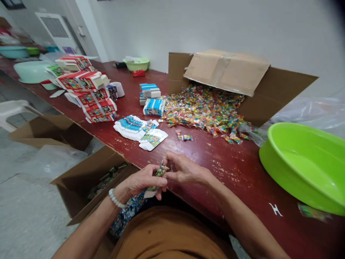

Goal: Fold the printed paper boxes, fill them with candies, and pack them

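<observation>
Okay, left hand [147, 178] grips a printed carton [161, 170], right hand [185, 168] pinches its top. Likely shaping; next calls for steadiness. Candy heap [201, 109]: one o'clock.

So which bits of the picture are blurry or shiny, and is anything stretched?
Head view: the wrapped packet under the green tub is smeared, and the far left background looks soft. Head view: candy wrappers glint, and the red table has a sheen. Head view: the tub seems stretched near the edge, perhaps by a wide lens.
</observation>
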A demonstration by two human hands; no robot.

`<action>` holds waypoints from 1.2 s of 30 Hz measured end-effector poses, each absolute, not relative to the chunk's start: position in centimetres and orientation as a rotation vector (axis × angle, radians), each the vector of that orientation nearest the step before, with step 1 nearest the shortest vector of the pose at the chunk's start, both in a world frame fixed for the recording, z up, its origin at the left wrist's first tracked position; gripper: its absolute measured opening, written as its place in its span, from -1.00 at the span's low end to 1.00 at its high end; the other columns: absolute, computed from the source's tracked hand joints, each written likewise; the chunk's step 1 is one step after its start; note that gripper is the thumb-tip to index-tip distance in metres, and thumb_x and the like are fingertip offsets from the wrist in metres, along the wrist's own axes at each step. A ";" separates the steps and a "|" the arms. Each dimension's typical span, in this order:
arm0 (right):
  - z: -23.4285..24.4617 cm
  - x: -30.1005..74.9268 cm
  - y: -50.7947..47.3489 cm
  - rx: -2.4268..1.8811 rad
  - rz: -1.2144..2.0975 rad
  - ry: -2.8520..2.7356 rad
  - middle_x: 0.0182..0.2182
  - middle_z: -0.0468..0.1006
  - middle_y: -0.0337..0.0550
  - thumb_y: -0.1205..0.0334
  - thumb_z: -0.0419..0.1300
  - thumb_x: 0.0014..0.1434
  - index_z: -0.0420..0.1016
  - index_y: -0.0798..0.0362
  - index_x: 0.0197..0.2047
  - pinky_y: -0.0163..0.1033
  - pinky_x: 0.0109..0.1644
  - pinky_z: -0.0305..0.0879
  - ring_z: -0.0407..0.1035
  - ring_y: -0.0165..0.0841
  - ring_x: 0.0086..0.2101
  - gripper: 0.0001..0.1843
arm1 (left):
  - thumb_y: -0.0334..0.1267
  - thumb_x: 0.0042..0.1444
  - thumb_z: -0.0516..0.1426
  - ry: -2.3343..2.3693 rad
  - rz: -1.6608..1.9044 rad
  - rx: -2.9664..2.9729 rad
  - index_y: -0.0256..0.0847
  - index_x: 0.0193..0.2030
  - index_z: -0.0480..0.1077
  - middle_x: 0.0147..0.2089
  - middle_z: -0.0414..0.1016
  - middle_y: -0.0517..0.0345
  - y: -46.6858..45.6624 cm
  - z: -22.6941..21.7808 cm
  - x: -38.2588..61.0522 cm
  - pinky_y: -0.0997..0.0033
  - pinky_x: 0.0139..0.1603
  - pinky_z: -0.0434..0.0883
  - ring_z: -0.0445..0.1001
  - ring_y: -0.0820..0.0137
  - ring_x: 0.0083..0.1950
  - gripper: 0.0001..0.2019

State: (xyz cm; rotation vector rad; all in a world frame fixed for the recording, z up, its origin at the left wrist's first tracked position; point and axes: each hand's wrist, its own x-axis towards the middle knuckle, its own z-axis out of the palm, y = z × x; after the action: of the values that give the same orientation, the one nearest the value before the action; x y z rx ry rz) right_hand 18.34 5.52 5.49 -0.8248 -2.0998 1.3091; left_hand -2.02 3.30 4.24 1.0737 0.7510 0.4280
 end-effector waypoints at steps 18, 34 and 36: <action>1.8 15.5 5.4 -1.157 1.230 -1.317 -0.48 0.49 -0.28 0.10 0.27 0.04 0.42 0.02 -0.32 -0.26 -0.33 0.30 0.39 -0.36 -0.43 -0.81 | -0.15 -0.02 0.35 1.225 1.261 1.140 -0.13 0.20 0.14 -0.13 0.61 0.07 1.9 1.9 0.1 0.26 -0.15 0.56 0.61 0.26 -0.18 -0.31; 1.9 15.4 5.6 -1.067 1.466 -1.172 -0.53 0.47 -0.29 0.04 0.41 -0.06 0.46 0.05 -0.46 -0.31 -0.37 0.24 0.30 -0.42 -0.50 -0.71 | 0.02 0.12 0.22 1.295 1.181 1.212 -0.20 -0.20 0.52 -0.31 0.56 0.16 2.1 1.7 -0.8 0.46 -0.29 0.42 0.48 0.34 -0.30 -0.68; 1.9 15.5 5.9 -1.018 1.527 -1.100 -0.50 0.51 -0.30 0.06 0.47 -0.17 0.49 0.04 -0.35 -0.31 -0.36 0.27 0.35 -0.42 -0.48 -0.64 | 0.02 0.09 0.25 1.278 1.193 1.205 -0.20 -0.23 0.52 -0.30 0.57 0.15 2.3 1.6 -0.7 0.47 -0.28 0.43 0.49 0.34 -0.28 -0.69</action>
State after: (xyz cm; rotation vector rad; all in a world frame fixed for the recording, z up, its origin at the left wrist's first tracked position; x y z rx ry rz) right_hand 15.50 5.91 1.88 -1.0182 -1.1003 1.5272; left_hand -0.67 2.29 1.63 1.2051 1.2777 1.1929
